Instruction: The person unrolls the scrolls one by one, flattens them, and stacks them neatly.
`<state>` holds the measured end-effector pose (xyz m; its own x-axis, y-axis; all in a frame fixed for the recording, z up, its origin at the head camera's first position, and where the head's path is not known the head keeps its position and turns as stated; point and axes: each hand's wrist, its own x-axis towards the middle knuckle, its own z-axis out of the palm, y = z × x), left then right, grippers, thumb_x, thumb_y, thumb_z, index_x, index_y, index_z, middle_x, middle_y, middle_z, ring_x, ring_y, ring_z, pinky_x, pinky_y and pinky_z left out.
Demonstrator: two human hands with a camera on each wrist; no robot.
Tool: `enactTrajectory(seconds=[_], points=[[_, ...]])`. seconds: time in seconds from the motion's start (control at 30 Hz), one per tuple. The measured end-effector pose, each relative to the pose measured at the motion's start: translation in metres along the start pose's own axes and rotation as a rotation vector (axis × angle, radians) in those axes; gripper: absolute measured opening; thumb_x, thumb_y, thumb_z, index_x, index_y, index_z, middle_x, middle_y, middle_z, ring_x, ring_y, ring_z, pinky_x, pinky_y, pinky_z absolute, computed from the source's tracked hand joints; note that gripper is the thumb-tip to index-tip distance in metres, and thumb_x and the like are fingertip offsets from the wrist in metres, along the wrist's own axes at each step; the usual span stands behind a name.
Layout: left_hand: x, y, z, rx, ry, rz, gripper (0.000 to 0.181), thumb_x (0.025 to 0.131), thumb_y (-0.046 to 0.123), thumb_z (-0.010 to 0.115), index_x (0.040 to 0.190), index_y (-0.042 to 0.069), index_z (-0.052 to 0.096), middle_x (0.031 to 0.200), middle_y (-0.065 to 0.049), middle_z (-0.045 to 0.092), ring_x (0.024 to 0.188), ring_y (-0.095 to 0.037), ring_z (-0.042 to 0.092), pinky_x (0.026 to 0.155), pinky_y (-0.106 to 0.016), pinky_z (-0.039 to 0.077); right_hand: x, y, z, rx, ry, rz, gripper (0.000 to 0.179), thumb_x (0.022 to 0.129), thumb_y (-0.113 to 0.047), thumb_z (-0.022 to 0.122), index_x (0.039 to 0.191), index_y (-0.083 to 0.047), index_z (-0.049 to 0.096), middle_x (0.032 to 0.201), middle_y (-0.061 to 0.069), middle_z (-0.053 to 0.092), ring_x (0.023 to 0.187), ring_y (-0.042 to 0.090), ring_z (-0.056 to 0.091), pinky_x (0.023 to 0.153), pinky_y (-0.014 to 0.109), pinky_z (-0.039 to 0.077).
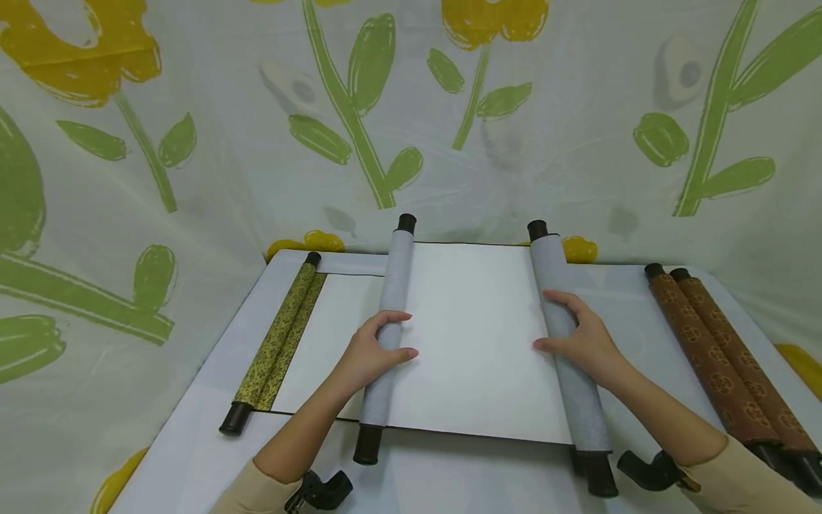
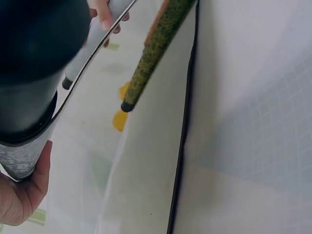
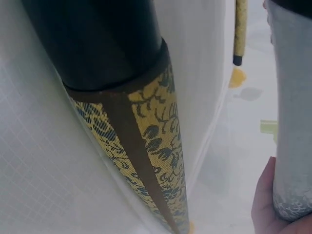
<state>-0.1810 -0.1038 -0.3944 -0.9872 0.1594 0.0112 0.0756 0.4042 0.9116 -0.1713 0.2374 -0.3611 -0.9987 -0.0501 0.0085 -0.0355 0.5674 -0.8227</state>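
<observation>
A scroll with grey patterned backing and black knobs is partly unrolled, its blank white sheet [image 1: 478, 343] facing up. My left hand [image 1: 372, 355] grips its left roller [image 1: 397, 275], thumb and fingers curled round it. Around the right roller [image 1: 549, 264] curl the thumb and fingers of my right hand [image 1: 587, 346]. The grey scroll is held above the table, over a second scroll with a yellow-green patterned roller [image 1: 276, 339]. That scroll's white sheet [image 1: 315, 343] shows at left. The right wrist view shows another yellow patterned roller [image 3: 158, 141] below the grey one.
Brown patterned rollers [image 1: 726, 357] with black ends lie side by side at the table's right. The white table [image 1: 205, 400] meets a cloth backdrop [image 1: 225, 143] printed with flowers. Black wrist mounts [image 1: 327, 491] sit near both sleeves.
</observation>
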Motion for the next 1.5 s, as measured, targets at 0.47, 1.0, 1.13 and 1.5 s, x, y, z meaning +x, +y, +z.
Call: enactTrajectory(seconds=[0.47, 1.0, 1.13, 1.5], points=[[0.001, -0.007, -0.005, -0.057, -0.025, 0.041, 0.046, 0.089, 0.008, 0.057, 0.131, 0.029, 0.055, 0.144, -0.008, 0.039, 0.138, -0.030, 0.028, 0.103, -0.058, 0.028, 0.000, -0.001, -0.005, 0.042, -0.066, 0.038, 0.075, 0.083, 0.002, 0.060, 0.150, -0.013, 0.028, 0.154, 0.022, 0.017, 0.137, 0.044, 0.018, 0.101, 0.065, 0.022], [-0.001, -0.011, -0.009, -0.008, 0.019, -0.040, 0.054, 0.079, 0.017, 0.076, 0.127, 0.034, 0.058, 0.139, -0.008, 0.044, 0.132, -0.032, 0.035, 0.094, -0.057, 0.036, -0.001, 0.001, -0.004, -0.082, -0.060, -0.002, 0.077, 0.079, -0.015, 0.076, 0.145, -0.009, 0.038, 0.150, 0.026, 0.026, 0.136, 0.047, 0.021, 0.101, 0.066, 0.022], [-0.001, -0.011, -0.011, -0.026, 0.022, -0.015, 0.053, 0.082, 0.005, 0.066, 0.129, 0.029, 0.058, 0.142, -0.011, 0.041, 0.135, -0.033, 0.032, 0.099, -0.058, 0.033, 0.001, 0.001, -0.005, -0.068, -0.067, 0.002, 0.071, 0.082, -0.003, 0.067, 0.146, -0.010, 0.037, 0.151, 0.025, 0.025, 0.137, 0.047, 0.019, 0.102, 0.066, 0.021], [-0.003, -0.016, -0.014, 0.027, 0.004, -0.038, 0.048, 0.087, 0.006, 0.048, 0.128, 0.029, 0.060, 0.113, -0.015, 0.045, 0.089, -0.027, 0.041, 0.069, -0.035, 0.034, 0.002, 0.010, -0.007, -0.076, -0.026, 0.024, 0.060, 0.084, 0.003, 0.049, 0.143, -0.007, 0.042, 0.133, 0.031, 0.036, 0.113, 0.038, 0.035, 0.083, 0.048, 0.034]])
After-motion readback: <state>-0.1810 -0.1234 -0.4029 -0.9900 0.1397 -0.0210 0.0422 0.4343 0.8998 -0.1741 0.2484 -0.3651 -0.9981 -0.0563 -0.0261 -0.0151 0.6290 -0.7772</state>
